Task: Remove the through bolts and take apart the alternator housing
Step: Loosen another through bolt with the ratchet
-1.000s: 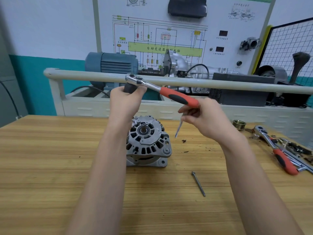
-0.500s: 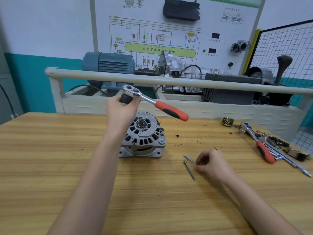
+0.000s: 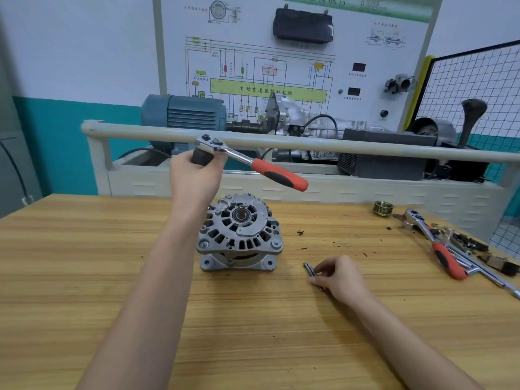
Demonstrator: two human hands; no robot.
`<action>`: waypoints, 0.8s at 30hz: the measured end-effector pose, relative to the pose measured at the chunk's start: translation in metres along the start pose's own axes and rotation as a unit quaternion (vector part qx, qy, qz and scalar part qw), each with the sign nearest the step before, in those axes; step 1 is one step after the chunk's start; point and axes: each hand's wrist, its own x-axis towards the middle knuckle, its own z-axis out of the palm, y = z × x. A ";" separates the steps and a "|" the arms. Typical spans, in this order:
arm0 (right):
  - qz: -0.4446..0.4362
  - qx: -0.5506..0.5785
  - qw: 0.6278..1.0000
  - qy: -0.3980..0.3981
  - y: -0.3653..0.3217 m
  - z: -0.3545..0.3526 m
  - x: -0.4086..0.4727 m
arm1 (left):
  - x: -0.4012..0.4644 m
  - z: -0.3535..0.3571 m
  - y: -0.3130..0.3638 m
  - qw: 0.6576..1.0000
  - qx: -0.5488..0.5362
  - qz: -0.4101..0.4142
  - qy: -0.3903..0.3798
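Alternator housing (image 3: 239, 232) sits shaft-up at mid-bench, directly below the left hand (image 3: 194, 178), which grips a ratchet (image 3: 247, 161) by its socket end; the right hand (image 3: 342, 278), lower right, pinches removed through bolts (image 3: 309, 269) against the wooden bench (image 3: 84, 263).

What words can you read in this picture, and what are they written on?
"自动变速器控制电脑": on the green bar of the wiring board; the middle characters are partly hidden.
Green banner along the board's top: cut off and blurred, unreadable.
Small diagram labels and the dark displays: too small to read.
Tools and alternator: no text visible.
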 end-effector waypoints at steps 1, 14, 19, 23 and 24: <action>0.006 -0.002 1.000 0.007 -0.002 0.003 0.005 | 0.001 0.000 -0.001 1.000 -0.004 -0.004 0.002; -0.006 0.025 0.994 0.104 -0.056 0.000 0.040 | 0.017 -0.009 -0.002 0.998 -0.061 -0.027 0.020; -0.131 0.195 0.967 0.103 -0.127 -0.007 0.038 | 0.017 -0.013 0.001 0.996 -0.087 -0.022 0.026; -0.232 0.137 0.963 0.019 -0.148 0.019 0.041 | 0.021 -0.017 0.000 0.994 -0.095 -0.011 0.045; -0.249 0.103 0.963 0.010 -0.147 0.022 0.044 | 0.022 -0.018 0.000 0.993 -0.100 -0.007 0.054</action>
